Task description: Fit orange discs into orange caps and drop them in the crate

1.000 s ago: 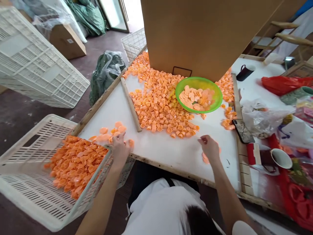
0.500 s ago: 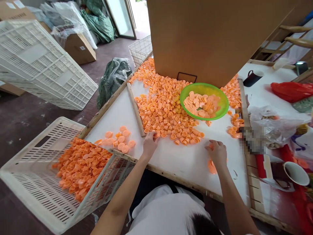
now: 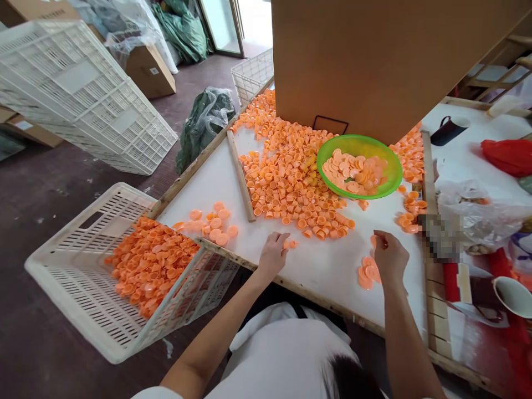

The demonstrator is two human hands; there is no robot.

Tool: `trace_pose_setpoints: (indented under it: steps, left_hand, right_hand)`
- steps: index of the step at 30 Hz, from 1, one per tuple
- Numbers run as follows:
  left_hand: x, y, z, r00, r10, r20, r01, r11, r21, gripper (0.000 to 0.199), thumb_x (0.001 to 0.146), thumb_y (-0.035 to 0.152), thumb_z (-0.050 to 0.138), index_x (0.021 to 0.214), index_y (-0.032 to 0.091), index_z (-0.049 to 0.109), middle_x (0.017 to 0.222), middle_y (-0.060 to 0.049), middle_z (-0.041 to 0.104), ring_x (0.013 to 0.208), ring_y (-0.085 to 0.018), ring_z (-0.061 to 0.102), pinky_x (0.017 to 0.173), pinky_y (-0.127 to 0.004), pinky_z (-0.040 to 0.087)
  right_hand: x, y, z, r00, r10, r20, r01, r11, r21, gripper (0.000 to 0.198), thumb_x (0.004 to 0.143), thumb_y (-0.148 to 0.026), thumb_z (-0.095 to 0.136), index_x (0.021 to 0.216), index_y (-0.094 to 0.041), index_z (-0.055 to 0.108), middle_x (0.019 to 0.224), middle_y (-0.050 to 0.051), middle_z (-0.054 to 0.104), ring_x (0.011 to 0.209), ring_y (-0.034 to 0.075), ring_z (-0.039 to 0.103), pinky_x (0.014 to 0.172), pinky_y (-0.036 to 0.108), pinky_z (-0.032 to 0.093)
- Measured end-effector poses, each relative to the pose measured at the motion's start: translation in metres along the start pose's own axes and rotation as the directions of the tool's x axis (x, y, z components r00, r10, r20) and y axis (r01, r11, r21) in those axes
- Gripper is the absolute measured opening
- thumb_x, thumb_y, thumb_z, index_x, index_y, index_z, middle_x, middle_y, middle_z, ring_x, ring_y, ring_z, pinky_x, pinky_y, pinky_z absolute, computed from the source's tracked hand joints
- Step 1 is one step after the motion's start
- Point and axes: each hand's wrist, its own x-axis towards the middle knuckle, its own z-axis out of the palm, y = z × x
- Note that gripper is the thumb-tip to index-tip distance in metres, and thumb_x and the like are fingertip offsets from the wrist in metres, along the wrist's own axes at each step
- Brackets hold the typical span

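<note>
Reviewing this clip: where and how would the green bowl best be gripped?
Probably by the near-right stretch of its rim, coming from the near side. The green bowl opens upward with that rim exposed, while the cardboard box stands close behind and orange cups crowd its left. The loose discs inside suggest keeping it level.

White tabletop [image 3: 316, 271], wood-edged, carrying: heap of small orange cups [image 3: 291, 185]; green bowl [image 3: 358, 194] against heap; wooden strip [image 3: 241, 176] alongside; orange discs [image 3: 215, 224] at left; smaller disc cluster [image 3: 367, 272] at right
</note>
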Motion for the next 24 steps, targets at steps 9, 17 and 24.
trace_pose_setpoints:
  steps: [9, 17, 24]
  left_hand:
    - [-0.014, 0.021, 0.028, 0.959, 0.088, 0.269, -0.062, 0.993, -0.104, 0.058, 0.069, 0.005, 0.064, 0.123, 0.020, 0.049, 0.112, -0.009, 0.054, 0.107, -0.024, 0.047, 0.096, -0.042, 0.042]
    - [-0.017, 0.009, 0.013, 0.948, -0.177, 0.265, 0.284, 0.846, -0.452, 0.029, 0.080, 0.022, 0.055, 0.108, 0.015, 0.059, 0.096, -0.007, 0.062, 0.068, -0.012, 0.058, 0.070, -0.029, 0.051]
    - [-0.008, 0.011, 0.013, 0.840, -0.229, 0.492, 0.521, 0.598, -0.609, 0.021, 0.073, 0.033, 0.061, 0.087, 0.017, 0.058, 0.082, -0.005, 0.068, 0.064, -0.015, 0.061, 0.058, -0.027, 0.049]
  right_hand:
    - [-0.062, -0.057, 0.038, 0.874, 0.031, 0.485, -0.322, 0.784, 0.530, 0.037, 0.068, -0.039, 0.065, 0.097, -0.016, 0.062, 0.077, 0.004, 0.063, 0.066, 0.015, 0.060, 0.063, 0.032, 0.054]
    - [-0.101, -0.081, 0.068, 0.706, -0.037, 0.707, -0.427, 0.774, 0.467, 0.032, 0.070, -0.039, 0.063, 0.092, -0.016, 0.059, 0.081, 0.004, 0.064, 0.067, 0.014, 0.061, 0.061, 0.029, 0.054]
    - [-0.106, -0.097, 0.082, 0.695, 0.008, 0.719, -0.261, 0.935, 0.241, 0.011, 0.075, -0.025, 0.059, 0.084, -0.018, 0.059, 0.064, 0.002, 0.063, 0.055, 0.016, 0.058, 0.056, 0.030, 0.049]
